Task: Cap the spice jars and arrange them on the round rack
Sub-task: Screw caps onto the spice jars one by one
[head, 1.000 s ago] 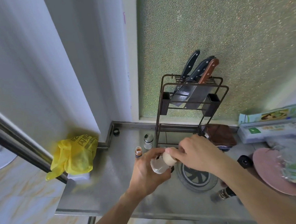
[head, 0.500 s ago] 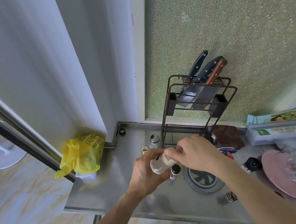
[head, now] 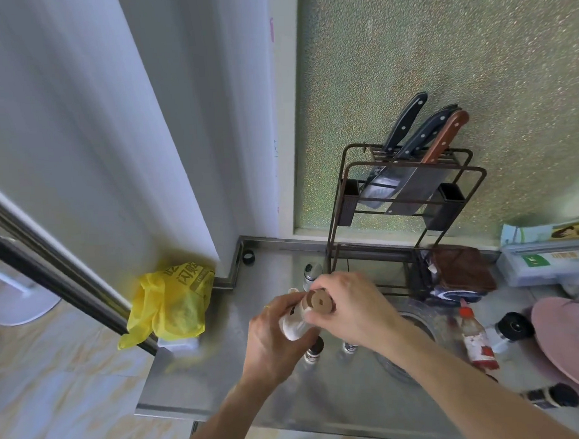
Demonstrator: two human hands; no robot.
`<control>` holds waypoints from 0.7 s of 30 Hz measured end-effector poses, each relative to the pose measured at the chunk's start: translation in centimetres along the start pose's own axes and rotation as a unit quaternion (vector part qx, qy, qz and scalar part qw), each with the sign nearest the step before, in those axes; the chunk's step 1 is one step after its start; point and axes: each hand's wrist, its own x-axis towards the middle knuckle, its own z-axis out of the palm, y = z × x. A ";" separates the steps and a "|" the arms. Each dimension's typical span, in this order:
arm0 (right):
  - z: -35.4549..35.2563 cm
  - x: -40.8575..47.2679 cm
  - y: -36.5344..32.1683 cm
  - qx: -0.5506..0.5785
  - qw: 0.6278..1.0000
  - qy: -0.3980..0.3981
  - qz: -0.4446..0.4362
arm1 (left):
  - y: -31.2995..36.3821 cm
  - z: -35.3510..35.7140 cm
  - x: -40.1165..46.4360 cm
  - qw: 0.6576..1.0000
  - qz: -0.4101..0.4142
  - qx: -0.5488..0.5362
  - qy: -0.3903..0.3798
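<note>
left hand curled, gripping; right hand seemingly pinching, forearms converging

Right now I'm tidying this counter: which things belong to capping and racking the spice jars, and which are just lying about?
Job: white jar, its cap, left hand, right hand, black-capped jars, round rack.
Lying about: yellow bag, knife rack, pink plate.

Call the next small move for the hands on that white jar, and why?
Probably finish twisting the cap down. The left hand grips the white jar, tilted above the counter; the right hand pinches the tan cap at its mouth. Whether the cap is fully seated cannot be told, so tighten it before moving it toward the round rack.
</note>
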 end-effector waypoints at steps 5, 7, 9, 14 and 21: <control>5.3 1.9 -2.7 -0.006 0.999 0.023 0.026 | -3.0 -1.1 0.8 0.997 -0.018 0.052 0.045; 7.4 2.6 -3.4 0.002 1.000 0.004 0.029 | -5.0 -1.2 1.0 0.994 -0.034 0.089 0.049; 9.6 3.0 -3.6 0.015 0.999 -0.029 0.037 | -7.6 -0.9 1.0 0.990 -0.066 0.117 0.044; 14.0 2.9 -2.6 -0.003 0.994 -0.093 0.055 | -13.2 0.5 1.4 0.977 -0.162 0.139 0.005; 16.7 4.0 0.6 -0.023 0.990 -0.110 0.086 | -17.8 2.6 2.3 0.960 -0.190 0.197 -0.058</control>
